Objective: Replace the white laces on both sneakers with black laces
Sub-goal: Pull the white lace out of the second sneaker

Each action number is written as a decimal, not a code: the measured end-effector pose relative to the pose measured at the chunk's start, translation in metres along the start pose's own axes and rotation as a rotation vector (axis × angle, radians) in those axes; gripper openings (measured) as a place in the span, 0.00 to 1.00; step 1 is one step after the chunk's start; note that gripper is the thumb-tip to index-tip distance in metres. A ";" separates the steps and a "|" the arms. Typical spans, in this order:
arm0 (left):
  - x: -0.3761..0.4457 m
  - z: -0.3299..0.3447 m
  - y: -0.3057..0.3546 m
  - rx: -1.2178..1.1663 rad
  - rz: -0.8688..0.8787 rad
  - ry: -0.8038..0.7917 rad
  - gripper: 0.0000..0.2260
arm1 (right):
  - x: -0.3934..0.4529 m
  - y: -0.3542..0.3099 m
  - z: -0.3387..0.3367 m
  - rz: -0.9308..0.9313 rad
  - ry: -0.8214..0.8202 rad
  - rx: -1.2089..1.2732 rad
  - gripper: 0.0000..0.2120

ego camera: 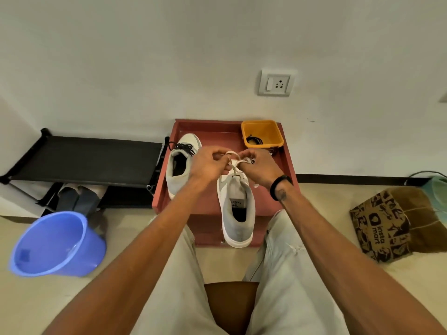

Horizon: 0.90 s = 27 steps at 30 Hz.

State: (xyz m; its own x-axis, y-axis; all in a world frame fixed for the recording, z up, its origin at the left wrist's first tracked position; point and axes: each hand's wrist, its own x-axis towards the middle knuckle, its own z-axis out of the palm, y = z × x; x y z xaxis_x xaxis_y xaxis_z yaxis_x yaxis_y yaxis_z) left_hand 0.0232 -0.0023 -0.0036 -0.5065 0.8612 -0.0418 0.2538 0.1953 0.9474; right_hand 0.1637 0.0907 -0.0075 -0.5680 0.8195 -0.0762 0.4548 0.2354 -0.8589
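While near sneaker (236,209) stands, both hands pinch white lace (233,157).

On my feed, two grey-and-white sneakers sit on a red tray: the left sneaker (182,165) wears black laces (185,148); the right sneaker (238,209) keeps its white lace (233,163), seemingly half undone.

A plain white plastered wall (169,56) carries a white switch-and-socket plate (275,82); a low black metal-framed rack (87,158) stands on the beige floor (36,298).
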 end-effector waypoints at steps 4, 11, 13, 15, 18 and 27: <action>-0.005 -0.025 0.033 -0.218 -0.028 0.027 0.06 | -0.008 -0.039 -0.021 0.072 -0.287 0.090 0.11; -0.013 -0.057 0.054 -0.176 -0.013 0.075 0.06 | -0.013 -0.081 -0.042 0.012 -0.247 -0.095 0.17; -0.016 -0.064 0.051 -0.107 -0.043 0.052 0.07 | -0.012 -0.090 -0.046 0.024 -0.258 -0.063 0.18; -0.023 -0.071 0.050 -0.049 -0.067 -0.022 0.10 | -0.010 -0.099 -0.045 0.030 -0.288 -0.019 0.17; -0.032 -0.085 0.047 -0.022 -0.047 -0.200 0.22 | -0.004 -0.115 -0.033 0.032 -0.309 0.006 0.09; -0.048 -0.145 0.006 -0.313 -0.177 -0.137 0.19 | 0.025 -0.152 0.059 0.124 -0.397 0.050 0.09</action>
State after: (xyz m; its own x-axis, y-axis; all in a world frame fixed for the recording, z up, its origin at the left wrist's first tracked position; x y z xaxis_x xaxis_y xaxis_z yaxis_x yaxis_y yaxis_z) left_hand -0.0707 -0.1111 0.0498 -0.3997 0.8859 -0.2355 -0.1021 0.2123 0.9719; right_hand 0.0400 0.0448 0.0916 -0.7358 0.5727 -0.3614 0.5078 0.1136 -0.8539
